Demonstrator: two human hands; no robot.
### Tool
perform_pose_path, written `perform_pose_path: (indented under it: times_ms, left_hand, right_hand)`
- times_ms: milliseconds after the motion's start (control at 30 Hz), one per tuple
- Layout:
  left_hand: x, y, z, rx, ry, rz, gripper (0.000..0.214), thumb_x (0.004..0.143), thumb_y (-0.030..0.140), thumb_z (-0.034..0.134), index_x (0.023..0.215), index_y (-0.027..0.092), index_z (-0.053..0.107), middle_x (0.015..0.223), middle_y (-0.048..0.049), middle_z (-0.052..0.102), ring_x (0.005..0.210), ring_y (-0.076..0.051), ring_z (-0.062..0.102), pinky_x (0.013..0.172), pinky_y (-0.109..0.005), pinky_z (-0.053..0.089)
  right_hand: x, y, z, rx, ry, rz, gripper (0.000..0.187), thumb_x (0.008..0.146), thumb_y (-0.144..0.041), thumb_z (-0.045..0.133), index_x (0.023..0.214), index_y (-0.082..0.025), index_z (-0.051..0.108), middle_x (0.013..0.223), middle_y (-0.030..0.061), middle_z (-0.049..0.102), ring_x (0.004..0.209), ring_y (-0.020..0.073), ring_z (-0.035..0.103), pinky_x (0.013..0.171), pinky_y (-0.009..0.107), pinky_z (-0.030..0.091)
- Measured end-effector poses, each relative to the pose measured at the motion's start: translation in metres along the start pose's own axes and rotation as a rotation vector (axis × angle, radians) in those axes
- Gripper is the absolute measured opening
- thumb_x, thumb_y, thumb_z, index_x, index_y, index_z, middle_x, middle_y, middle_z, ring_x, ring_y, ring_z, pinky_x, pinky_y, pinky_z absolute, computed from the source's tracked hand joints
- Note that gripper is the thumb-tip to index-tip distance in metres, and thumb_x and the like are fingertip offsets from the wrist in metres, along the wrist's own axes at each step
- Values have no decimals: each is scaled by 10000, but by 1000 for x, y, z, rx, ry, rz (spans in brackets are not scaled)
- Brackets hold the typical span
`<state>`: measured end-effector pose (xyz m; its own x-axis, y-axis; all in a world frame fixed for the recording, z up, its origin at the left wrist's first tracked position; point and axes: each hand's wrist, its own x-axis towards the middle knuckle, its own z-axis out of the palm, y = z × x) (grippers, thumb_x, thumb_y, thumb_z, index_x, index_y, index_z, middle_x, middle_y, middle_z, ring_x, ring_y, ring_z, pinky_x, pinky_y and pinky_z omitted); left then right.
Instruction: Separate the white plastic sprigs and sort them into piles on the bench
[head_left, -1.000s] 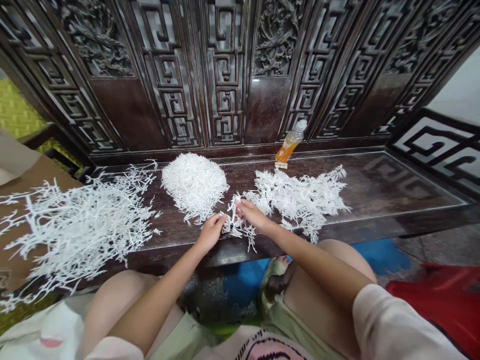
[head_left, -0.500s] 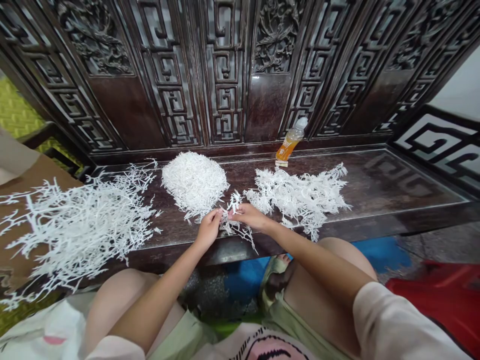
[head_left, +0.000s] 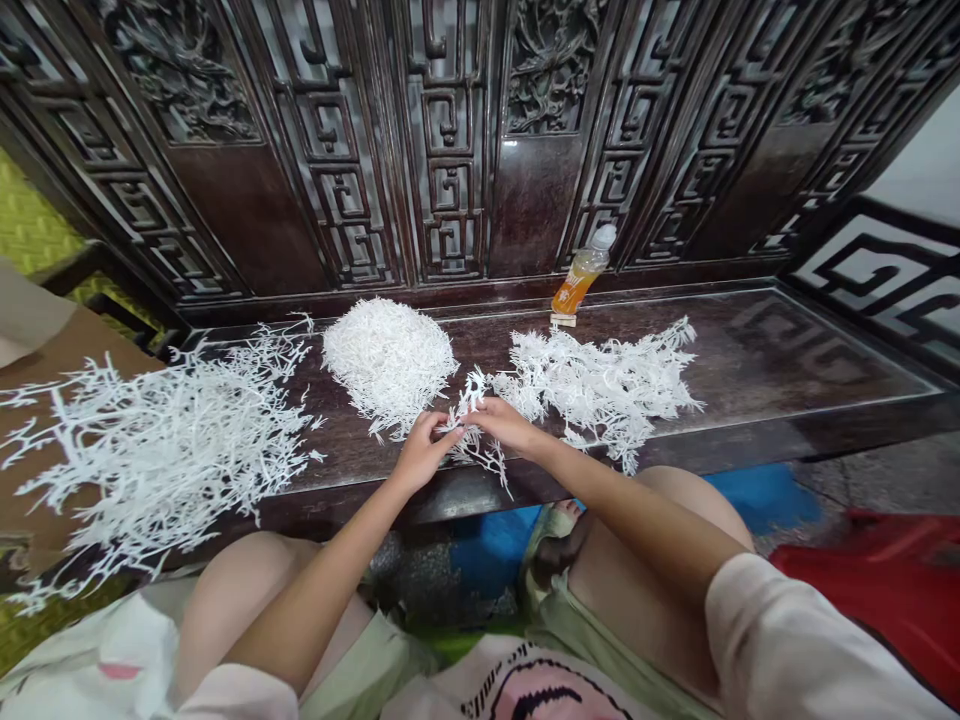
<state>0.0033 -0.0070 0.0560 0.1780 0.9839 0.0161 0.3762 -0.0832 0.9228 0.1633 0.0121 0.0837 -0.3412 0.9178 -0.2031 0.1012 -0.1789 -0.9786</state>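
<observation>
A small white branching sprig (head_left: 471, 390), which looks like plastic, is held up between my hands over the bench's front edge. My right hand (head_left: 506, 424) pinches it from the right, fingers closed. From the left, my left hand (head_left: 424, 452) meets it with thumb and fingertips curled in; the exact pinch point is too small to make out. Thin white twigs (head_left: 484, 455) lie just below my fingers. Behind my left hand rises a rounded heap of short white pieces (head_left: 388, 360). Beyond my right hand spreads a looser pile of white sprigs (head_left: 600, 385).
A large tangle of long white branches (head_left: 172, 440) covers the bench's left end, partly over brown cardboard (head_left: 90, 345). An orange drink bottle (head_left: 581, 275) stands near the carved backrest (head_left: 536, 200). A red object (head_left: 885, 580) sits at lower right.
My left thumb has stretched further right, and its fingers have shifted over the sprig. My right hand has moved very slightly up. The piles look unchanged.
</observation>
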Motion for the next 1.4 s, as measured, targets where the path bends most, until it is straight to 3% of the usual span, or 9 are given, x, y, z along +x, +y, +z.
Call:
perform_pose_path:
  times_ms: [133, 233, 333, 467, 933, 1200, 1400]
  left_hand:
    - [0, -1, 0, 62, -37, 61, 262, 777, 406, 450, 753, 177, 576, 775, -15, 508, 793, -146, 494, 718, -249, 377]
    - [-1, 2, 0, 63, -55, 86, 266, 796, 400, 423, 800, 184, 577, 780, -12, 537, 785, -147, 502, 717, -253, 379]
    - [-2, 3, 1, 67, -25, 96, 254, 791, 393, 437, 867, 187, 565, 843, -16, 558, 804, -146, 508, 723, -251, 380]
    - [-2, 4, 0, 94, -1, 106, 258, 796, 395, 426, 819, 187, 576, 801, -12, 550, 783, -139, 512, 707, -241, 378]
    - [-1, 8, -2, 48, 32, 72, 228, 775, 366, 458, 813, 183, 589, 796, -10, 574, 768, -139, 523, 688, -238, 388]
    - [-4, 11, -2, 24, 57, 56, 228, 767, 368, 472, 815, 182, 594, 814, -16, 571, 770, -139, 525, 661, -233, 387]
    - [-3, 11, -2, -31, 107, 17, 206, 727, 368, 516, 775, 182, 591, 791, -9, 579, 722, -132, 518, 624, -226, 382]
  right_hand:
    - [0, -1, 1, -22, 66, 28, 163, 631, -290, 574, 704, -145, 580, 686, -22, 575, 681, 103, 490, 675, 227, 348]
    - [0, 0, 1, -38, 115, 35, 148, 639, -276, 549, 721, -156, 578, 701, -26, 572, 669, 97, 478, 654, 220, 340]
    - [1, 0, 1, -45, 117, 47, 130, 644, -261, 525, 709, -161, 574, 706, -24, 571, 666, 97, 475, 636, 216, 339]
    - [1, 2, 1, -8, 94, 45, 128, 651, -271, 523, 698, -161, 566, 680, -23, 561, 645, 94, 474, 618, 211, 344]
    - [5, 9, 0, -85, 195, -47, 179, 687, -312, 505, 733, -160, 587, 754, -5, 592, 720, 114, 503, 708, 232, 353]
    - [3, 7, -1, -43, 116, -51, 159, 702, -273, 475, 647, -154, 567, 690, 0, 589, 691, 107, 519, 699, 222, 367]
    - [2, 3, 1, -42, 132, 18, 155, 682, -293, 495, 652, -152, 554, 644, -16, 555, 601, 86, 474, 604, 205, 350]
